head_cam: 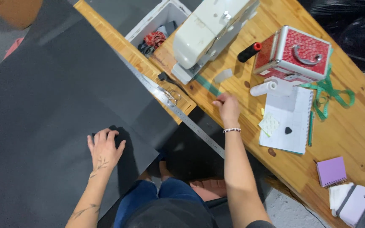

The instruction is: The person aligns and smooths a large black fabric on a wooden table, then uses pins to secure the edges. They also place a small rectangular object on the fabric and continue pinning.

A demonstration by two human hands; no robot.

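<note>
Black sheet material (pixel 51 109) is lying across the wooden table (pixel 343 126), spreading from centre toward nine o'clock. Left hand (pixel 104 147) is pressing flat on it, fingers spread. Right hand (pixel 227 108), at two o'clock from the left, is pinching something small, touching the sheet's edge beside the metal ruler (pixel 182 114). Sewing machine (pixel 210 31) is standing at twelve o'clock.

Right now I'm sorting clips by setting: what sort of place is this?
Most likely a home sewing or craft workspace. A white sewing machine stands on a wooden table beside thread spools and a green tape measure. The left hand presses on a large dark sheet.
</note>
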